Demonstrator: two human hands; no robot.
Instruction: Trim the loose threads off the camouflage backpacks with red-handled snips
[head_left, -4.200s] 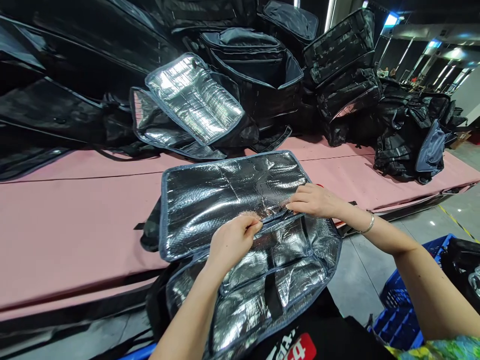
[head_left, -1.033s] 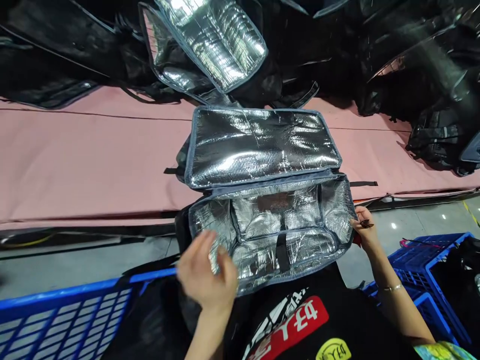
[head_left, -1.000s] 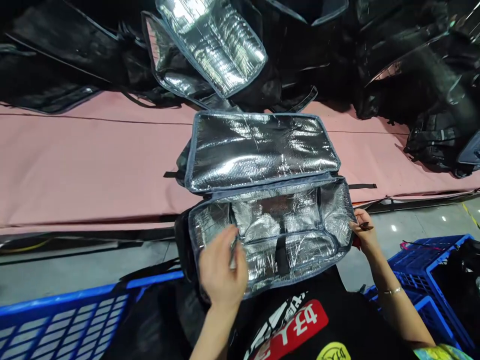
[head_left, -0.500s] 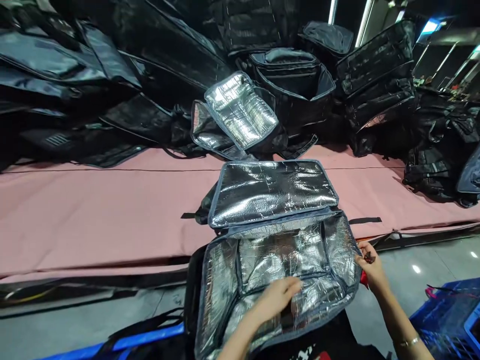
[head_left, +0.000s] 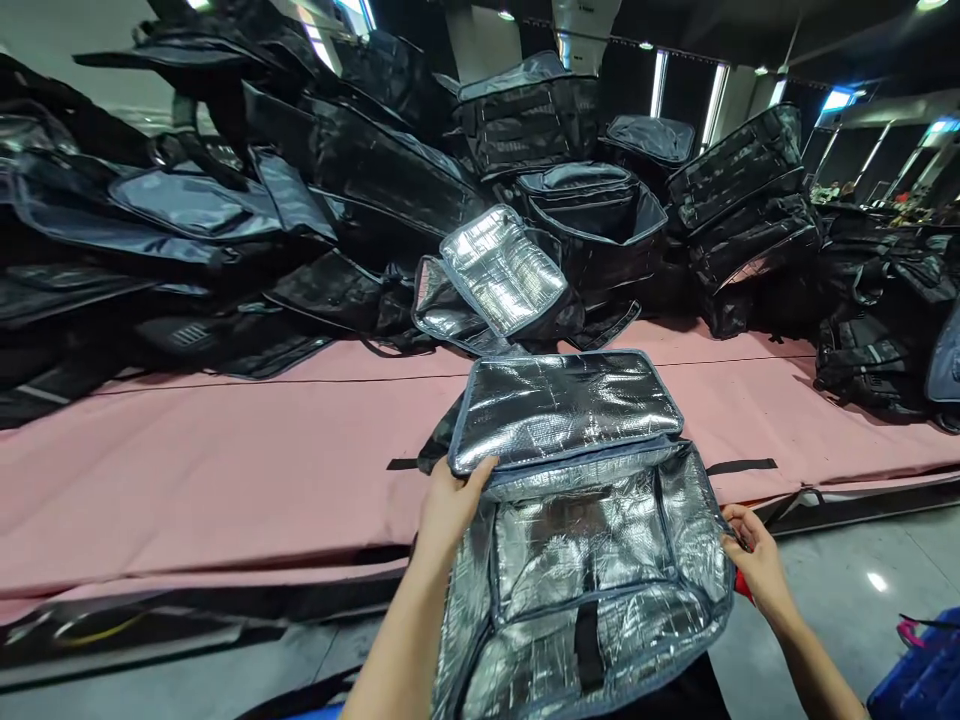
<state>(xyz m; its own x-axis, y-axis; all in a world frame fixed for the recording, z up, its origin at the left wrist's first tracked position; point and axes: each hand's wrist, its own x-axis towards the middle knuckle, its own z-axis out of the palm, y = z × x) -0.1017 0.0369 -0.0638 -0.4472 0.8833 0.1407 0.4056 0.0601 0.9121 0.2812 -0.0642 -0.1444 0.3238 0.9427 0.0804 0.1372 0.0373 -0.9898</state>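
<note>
An open bag [head_left: 585,540] with a silver foil lining stands at the near edge of the table, its foil-lined lid [head_left: 570,410] folded back onto the pink cloth. My left hand [head_left: 454,500] grips the lid's lower left corner, thumb on the foil side. On the right, my right hand [head_left: 754,555] is closed on the bag's right rim, where a bit of red shows beneath it. A black strap [head_left: 589,645] lies inside the bag on the foil.
Piled black bags [head_left: 390,170] line the back of the pink-covered table [head_left: 225,480]. Among them is a smaller silver-lined bag [head_left: 510,270]. A blue crate [head_left: 919,670] stands on the floor at the lower right.
My left hand has moved from inside the bag up to the lid's left corner and taken hold there. My right hand stays at the right rim. The view has tilted upward.
</note>
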